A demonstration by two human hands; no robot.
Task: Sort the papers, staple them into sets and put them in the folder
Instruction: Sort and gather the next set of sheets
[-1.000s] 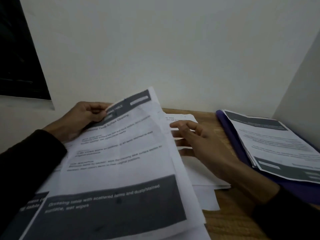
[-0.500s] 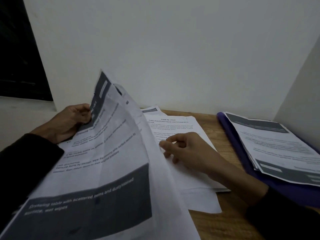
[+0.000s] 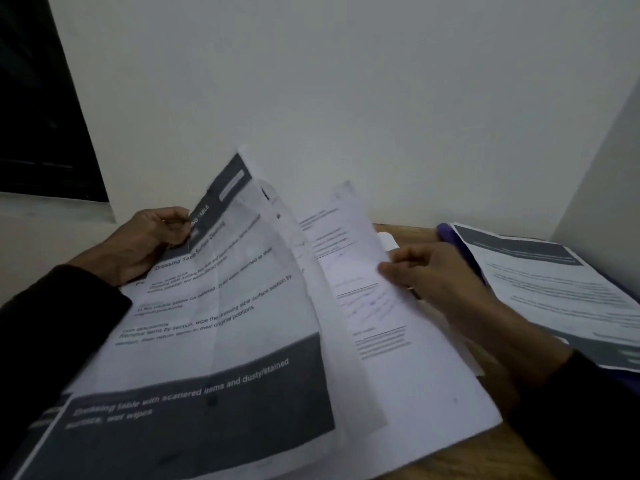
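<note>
Pinching a white sheet [image 3: 349, 271], right grip [image 3: 426, 271]; left grip [image 3: 156, 237] clasps printed papers [image 3: 214, 306]

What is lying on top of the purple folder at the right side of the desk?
A set of printed papers with dark bands lies on the purple folder. Only the folder's left edge shows; the papers cover the rest, so anything under them is hidden.

Long dark sleeves [image 3: 52, 327] on both arms.
</note>
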